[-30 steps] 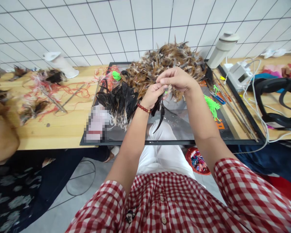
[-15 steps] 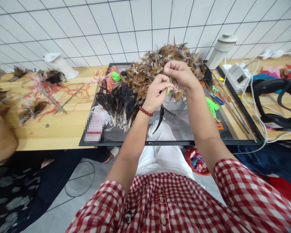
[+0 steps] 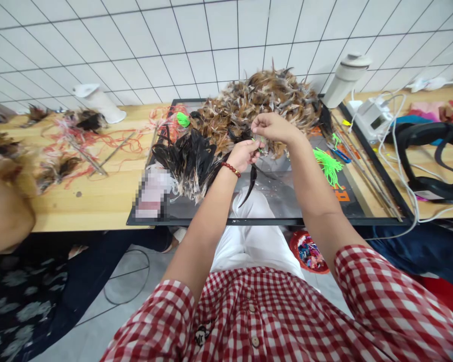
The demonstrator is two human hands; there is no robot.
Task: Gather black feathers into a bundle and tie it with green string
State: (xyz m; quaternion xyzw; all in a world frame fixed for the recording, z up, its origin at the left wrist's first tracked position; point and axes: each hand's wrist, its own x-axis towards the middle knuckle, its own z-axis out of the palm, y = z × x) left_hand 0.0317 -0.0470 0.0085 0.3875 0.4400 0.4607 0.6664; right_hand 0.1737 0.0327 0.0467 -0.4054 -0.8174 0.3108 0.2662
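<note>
My left hand (image 3: 244,155), with a beaded bracelet at the wrist, is closed in a pinch on a short green cord (image 3: 261,146). Just above it, my right hand (image 3: 274,127) has thumb and fingertips pinched together at the cord's upper part; the fingers partly hide it. A dark feather (image 3: 252,182) hangs below my left hand, and I cannot tell whether it is tied to the cord. Behind both hands rises a big heap of brown feathers (image 3: 226,108). Black feathers (image 3: 191,163) lie in a bunch left of my left forearm.
Green cords (image 3: 327,166) and blue-handled pliers (image 3: 342,155) lie right of my right arm. A grey bottle (image 3: 345,80), a white charger (image 3: 373,118) with cables and a black headset (image 3: 430,161) stand farther right. At left, another person's arm (image 3: 7,211) rests near red strings (image 3: 124,143).
My right hand has come down slightly and left, with my left hand lower too. Less of the green cord shows between them. The view has shifted slightly.
</note>
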